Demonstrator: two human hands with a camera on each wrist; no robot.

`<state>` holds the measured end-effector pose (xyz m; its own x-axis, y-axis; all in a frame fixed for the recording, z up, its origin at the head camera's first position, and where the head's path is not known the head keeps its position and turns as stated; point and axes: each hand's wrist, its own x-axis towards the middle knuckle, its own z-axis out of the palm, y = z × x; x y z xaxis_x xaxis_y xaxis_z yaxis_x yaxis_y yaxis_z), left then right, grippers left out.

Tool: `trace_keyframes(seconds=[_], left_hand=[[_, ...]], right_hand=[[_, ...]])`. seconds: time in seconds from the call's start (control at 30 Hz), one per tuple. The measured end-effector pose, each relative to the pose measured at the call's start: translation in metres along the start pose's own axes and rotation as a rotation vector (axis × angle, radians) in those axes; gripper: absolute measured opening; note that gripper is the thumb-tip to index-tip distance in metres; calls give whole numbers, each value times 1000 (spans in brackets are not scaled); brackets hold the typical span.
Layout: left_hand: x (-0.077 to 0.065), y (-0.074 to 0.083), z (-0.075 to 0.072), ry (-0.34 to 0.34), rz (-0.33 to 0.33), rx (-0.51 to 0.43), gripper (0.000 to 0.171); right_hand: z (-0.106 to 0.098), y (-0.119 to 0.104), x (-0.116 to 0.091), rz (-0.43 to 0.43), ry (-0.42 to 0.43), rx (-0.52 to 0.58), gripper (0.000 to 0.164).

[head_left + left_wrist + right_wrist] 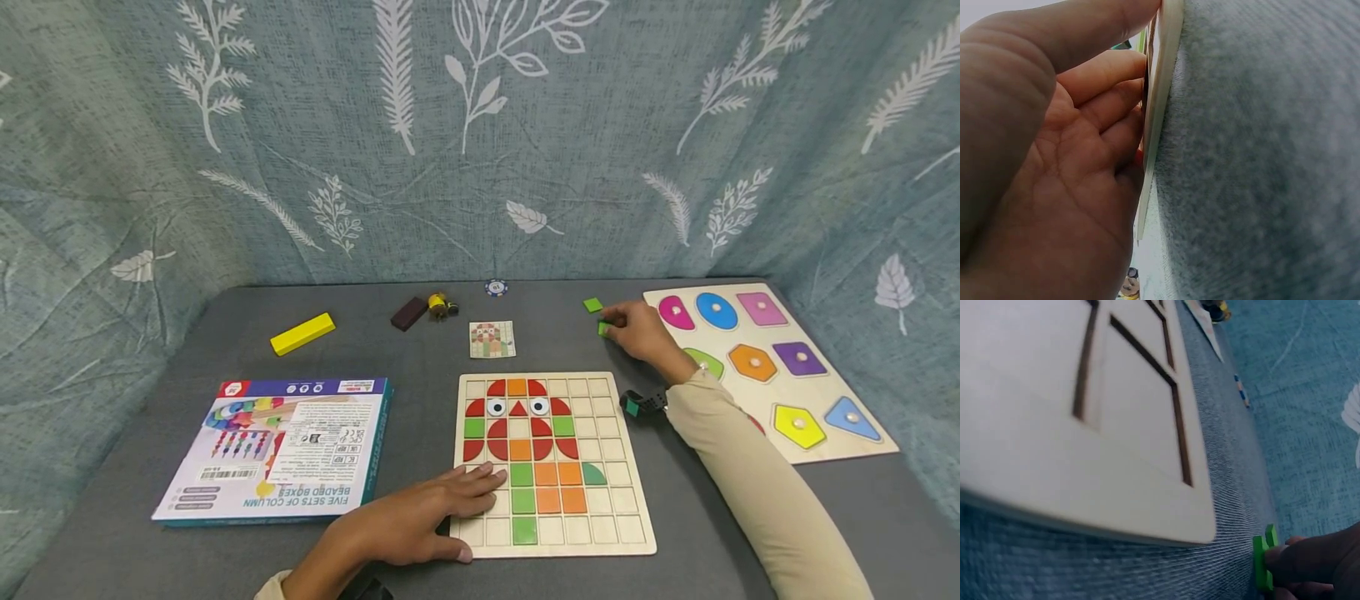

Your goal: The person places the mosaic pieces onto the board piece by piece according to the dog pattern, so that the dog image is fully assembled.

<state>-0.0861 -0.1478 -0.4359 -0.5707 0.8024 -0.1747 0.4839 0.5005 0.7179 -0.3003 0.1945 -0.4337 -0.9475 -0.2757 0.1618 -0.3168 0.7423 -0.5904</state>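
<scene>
A wooden grid board [626, 502] lies on the table, filled in part with red, orange and green tiles and two eye pieces that form an owl-like picture. My left hand [427, 515] rests on its lower left edge, fingers extended over the cells and thumb at the near rim. Beyond the board's far right corner, my right hand [643, 333] pinches a small green square tile [603, 329], also visible in the right wrist view as a green tile [1261, 565] at the fingertips. Another green square tile [592, 305] lies just behind it. The left palm hides some left cells.
A picture card [492, 340] lies behind the board. To the left are a boxed bead set [330, 442], a yellow block [302, 334], a dark brown block [409, 314] and a bee figure [438, 306]. A shape puzzle board [813, 329] lies right, partly under the right forearm; a poker chip [496, 287] sits behind.
</scene>
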Motion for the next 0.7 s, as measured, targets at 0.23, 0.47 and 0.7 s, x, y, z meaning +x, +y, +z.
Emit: trace_keyframes(seconds=[0.23, 0.47, 0.7], left_hand=[[0, 1, 0, -2, -16, -9, 63], [0, 1, 0, 3, -14, -18, 64], [0, 1, 0, 3, -10, -18, 64]], right_hand=[[1, -7, -1, -25, -25, -74, 29], [3, -15, -5, -35, -40, -70, 26], [0, -19, -13, -85, -69, -11, 10]])
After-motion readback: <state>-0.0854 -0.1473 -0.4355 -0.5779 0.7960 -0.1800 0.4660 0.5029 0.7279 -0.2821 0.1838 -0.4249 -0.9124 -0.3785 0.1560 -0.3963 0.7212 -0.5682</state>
